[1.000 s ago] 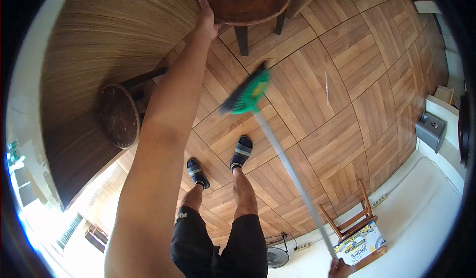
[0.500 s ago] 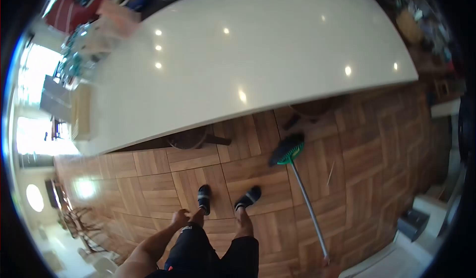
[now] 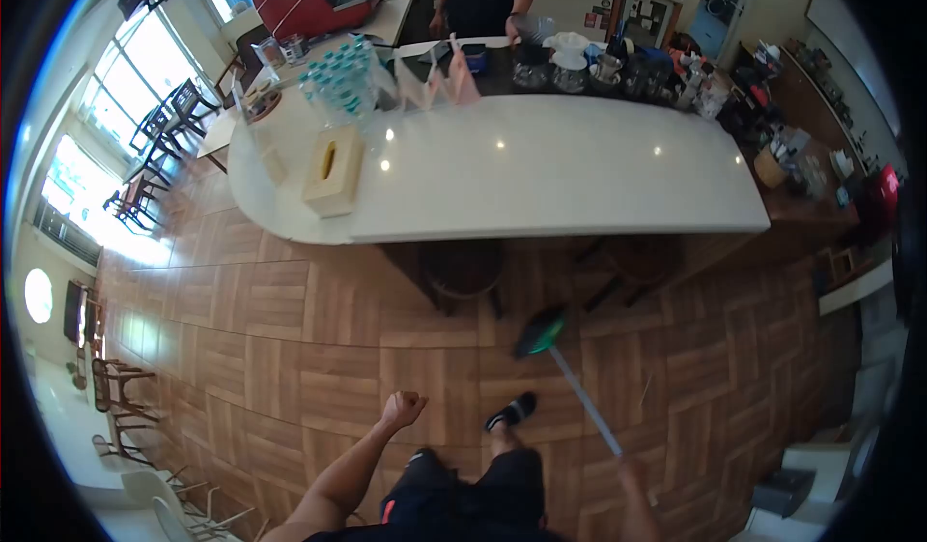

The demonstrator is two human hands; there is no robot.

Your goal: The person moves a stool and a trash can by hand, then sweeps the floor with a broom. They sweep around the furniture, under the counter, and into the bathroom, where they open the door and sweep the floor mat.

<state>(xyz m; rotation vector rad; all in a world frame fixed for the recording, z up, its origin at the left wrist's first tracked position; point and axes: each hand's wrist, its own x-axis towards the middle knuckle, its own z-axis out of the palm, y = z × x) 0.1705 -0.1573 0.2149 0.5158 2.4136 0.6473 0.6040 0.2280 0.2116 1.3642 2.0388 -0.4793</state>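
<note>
A broom (image 3: pixel 586 402) with a grey handle, a green head and dark bristles slants across the wooden floor. Its bristles rest on the parquet near the stools under the counter. My right hand (image 3: pixel 633 474), somewhat blurred, is wrapped round the upper part of the handle. Out in front of my body, my left hand (image 3: pixel 402 411) is curled into a loose fist with nothing seen in it. One of my feet, in a dark slipper (image 3: pixel 512 412), shows on the floor.
A white counter (image 3: pixel 560 165) stands ahead, bearing a tissue box (image 3: pixel 333 170), several bottles (image 3: pixel 343 73) and glass jugs (image 3: pixel 570 73). Two dark stools (image 3: pixel 463 270) sit beneath it. Behind it stands a person (image 3: pixel 483 1). Chairs (image 3: pixel 121 387) line the left side.
My view has tilted up, bringing the counter's far side and the person into sight. The broom head has shifted slightly left and lower in view. My left hand has risen forward and closed.
</note>
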